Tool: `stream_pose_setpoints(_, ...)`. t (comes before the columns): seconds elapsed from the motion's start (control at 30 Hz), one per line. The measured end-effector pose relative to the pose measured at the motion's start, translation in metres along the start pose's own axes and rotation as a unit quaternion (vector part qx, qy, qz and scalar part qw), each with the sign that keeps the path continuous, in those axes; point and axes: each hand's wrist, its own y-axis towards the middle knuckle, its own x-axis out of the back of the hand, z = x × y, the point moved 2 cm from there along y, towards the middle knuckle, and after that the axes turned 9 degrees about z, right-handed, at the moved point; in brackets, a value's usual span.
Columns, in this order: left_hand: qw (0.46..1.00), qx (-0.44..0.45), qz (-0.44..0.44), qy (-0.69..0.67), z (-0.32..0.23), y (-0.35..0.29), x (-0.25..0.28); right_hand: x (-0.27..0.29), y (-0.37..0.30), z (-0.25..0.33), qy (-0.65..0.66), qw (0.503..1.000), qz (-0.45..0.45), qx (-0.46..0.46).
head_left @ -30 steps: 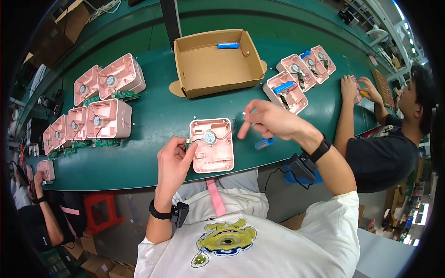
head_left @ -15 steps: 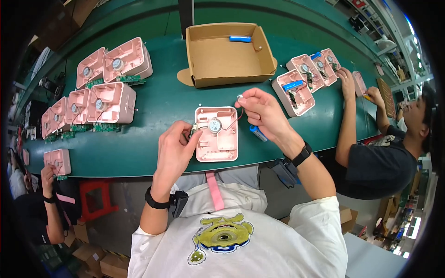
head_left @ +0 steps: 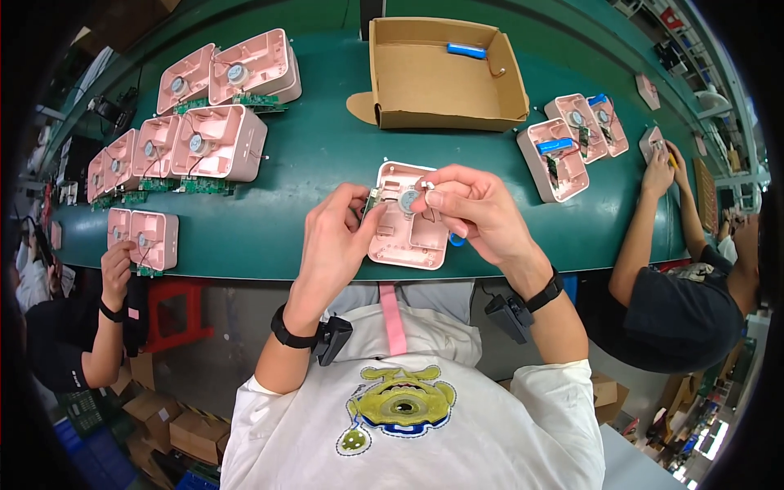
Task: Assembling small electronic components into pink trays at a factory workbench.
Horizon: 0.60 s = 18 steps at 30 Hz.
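Two hands raised, left hand [head_left: 339, 237] gripping pink housing [head_left: 406, 219], right hand [head_left: 474, 214] pinching above

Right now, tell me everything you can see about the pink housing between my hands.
The pink housing is an open plastic shell with rounded corners, lying inner side up at the near edge of the green table. A round silver part sits inside. The left hand grips its left edge; the right hand pinches something small over its top.

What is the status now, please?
Left hand grips pink housing at its left edge. Right hand pinches small part over its round motor. Nothing obstructing.
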Motion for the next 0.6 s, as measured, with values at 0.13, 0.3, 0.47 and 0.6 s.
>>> stream_pose_setpoints(0.13,1.0,-0.008,-0.009,-0.018,0.007,0.0,-0.002,-0.004,0.0,-0.003,0.026,1.0,0.005,-0.017)
stream_pose_setpoints(0.3,0.999,-0.007,-0.005,-0.031,0.012,0.0,-0.003,-0.009,-0.003,-0.005,0.119,0.99,0.052,-0.055)
stream_pose_setpoints(0.47,1.0,0.005,-0.002,-0.03,0.01,0.0,-0.001,-0.012,0.002,-0.004,-0.017,0.995,0.024,-0.097)
stream_pose_setpoints(0.6,0.997,0.037,-0.002,-0.065,0.011,0.001,-0.004,-0.024,0.015,-0.009,-0.354,0.931,-0.079,-0.035)
